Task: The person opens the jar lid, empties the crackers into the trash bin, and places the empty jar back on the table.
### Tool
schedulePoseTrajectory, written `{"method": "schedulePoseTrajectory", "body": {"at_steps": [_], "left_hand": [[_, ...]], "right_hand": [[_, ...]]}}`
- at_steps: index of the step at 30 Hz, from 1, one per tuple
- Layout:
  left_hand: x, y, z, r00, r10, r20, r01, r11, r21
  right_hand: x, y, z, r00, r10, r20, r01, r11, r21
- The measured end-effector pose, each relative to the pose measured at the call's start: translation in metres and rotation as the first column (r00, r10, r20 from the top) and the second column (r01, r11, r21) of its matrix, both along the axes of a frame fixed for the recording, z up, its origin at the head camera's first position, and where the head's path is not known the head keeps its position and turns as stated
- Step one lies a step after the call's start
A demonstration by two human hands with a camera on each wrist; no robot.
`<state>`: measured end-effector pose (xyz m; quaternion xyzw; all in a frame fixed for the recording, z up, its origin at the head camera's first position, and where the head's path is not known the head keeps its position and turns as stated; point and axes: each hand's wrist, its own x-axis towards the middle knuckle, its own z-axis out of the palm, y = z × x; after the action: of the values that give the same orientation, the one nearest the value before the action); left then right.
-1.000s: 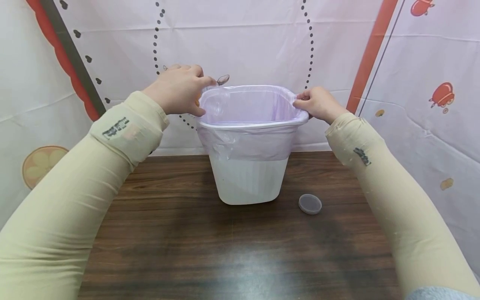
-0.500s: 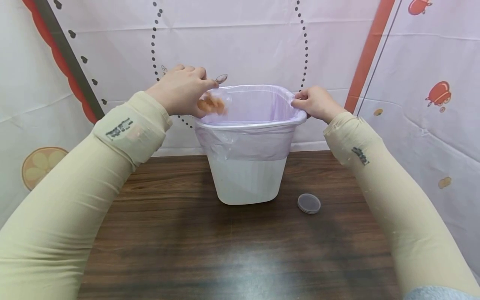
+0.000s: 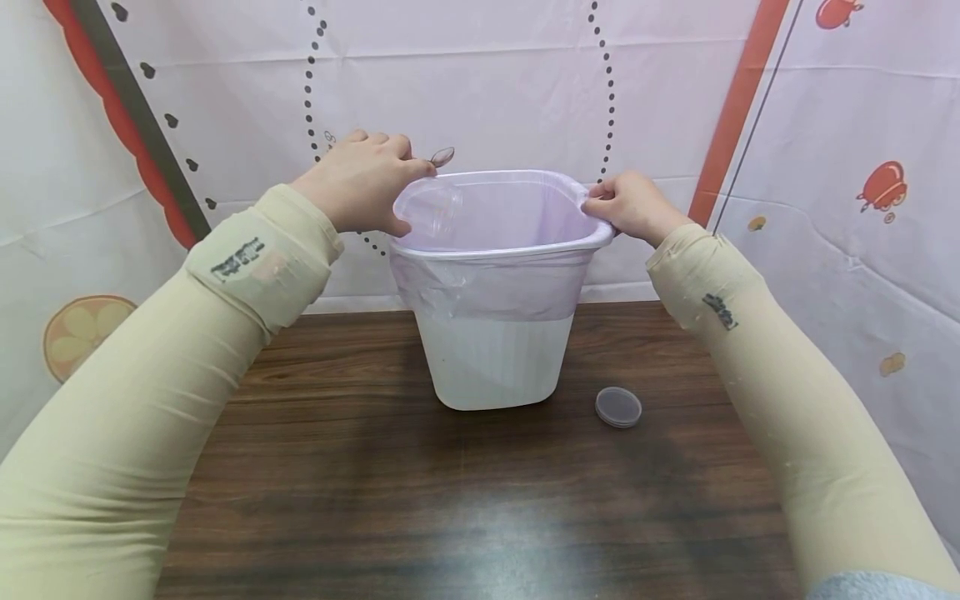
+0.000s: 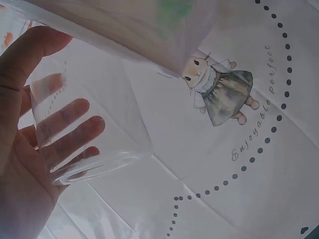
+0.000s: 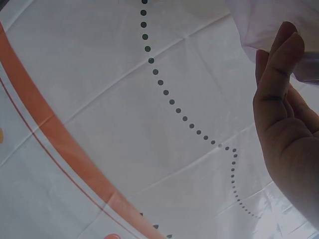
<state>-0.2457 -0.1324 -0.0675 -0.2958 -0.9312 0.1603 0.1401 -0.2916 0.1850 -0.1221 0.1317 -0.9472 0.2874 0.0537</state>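
Note:
My left hand (image 3: 363, 183) grips a clear plastic cup (image 3: 435, 208), tipped sideways over the left rim of a white bin (image 3: 495, 362). In the left wrist view, the fingers (image 4: 79, 132) show through the wall of the cup, and no contents are visible inside it. A thin lilac bag (image 3: 502, 283) lines the bin and folds down over its outside. At the opposite side, my right hand (image 3: 637, 204) pinches the bin's rim and the bag. The bottom of the bin's inside is hidden from the head camera.
A round clear lid (image 3: 618, 407) lies on the dark wooden table (image 3: 420, 492), right of the bin. Close behind the bin hangs a white printed cloth (image 3: 480, 92), with more cloth on both sides.
Orange pieces spilled from the cup into the bin and are now out of sight. The cup has tipped further over the rim. My right hand stays at the rim.

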Motion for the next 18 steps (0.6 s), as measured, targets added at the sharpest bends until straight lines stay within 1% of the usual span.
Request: {"method": "schedulePoseTrajectory", "body": {"at_steps": [6, 11, 18], "left_hand": [[-0.001, -0.003, 0.000, 1.000, -0.007, -0.004, 0.008, 1.000, 0.004], [-0.001, -0.006, 0.000, 1.000, -0.013, -0.007, 0.013, 1.000, 0.008], [-0.003, -0.012, -0.003, 1.000, -0.014, 0.002, 0.014, 0.998, 0.067]], "right_hand": [[0.001, -0.002, 0.000, 1.000, -0.009, -0.009, 0.009, 1.000, 0.006], [0.001, -0.003, 0.000, 1.000, -0.019, 0.003, 0.019, 1.000, 0.003], [0.001, -0.006, 0.001, 1.000, -0.025, 0.010, 0.025, 1.000, 0.006]]}}
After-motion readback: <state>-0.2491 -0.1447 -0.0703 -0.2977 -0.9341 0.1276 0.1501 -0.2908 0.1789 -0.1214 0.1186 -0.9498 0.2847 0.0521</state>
